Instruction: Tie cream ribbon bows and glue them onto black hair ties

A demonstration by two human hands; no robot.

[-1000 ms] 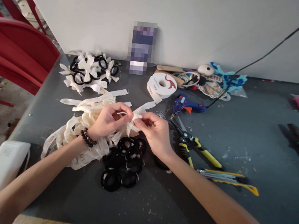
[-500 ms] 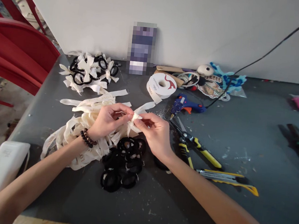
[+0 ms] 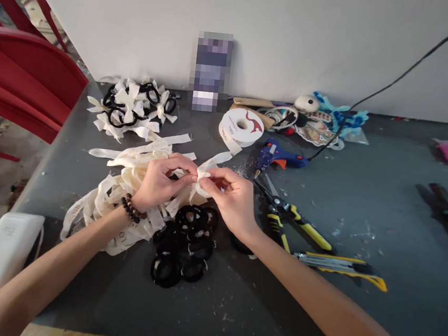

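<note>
Moved slightly since the earlier frame, only at the small fold of the cream-white flat fabric ribbon (image 3: 212,163), pinched in fingertips of left hand (image 3: 162,181) and right hand (image 3: 236,197), above dark grey smooth tabletop (image 3: 209,317). Probably light, soft, easily creased; best held close to the fold.

The left fingers (image 3: 185,165) and right fingers (image 3: 223,175) pinch a cream ribbon (image 3: 214,160) beyond a cluster of black bands (image 3: 175,243).
</note>
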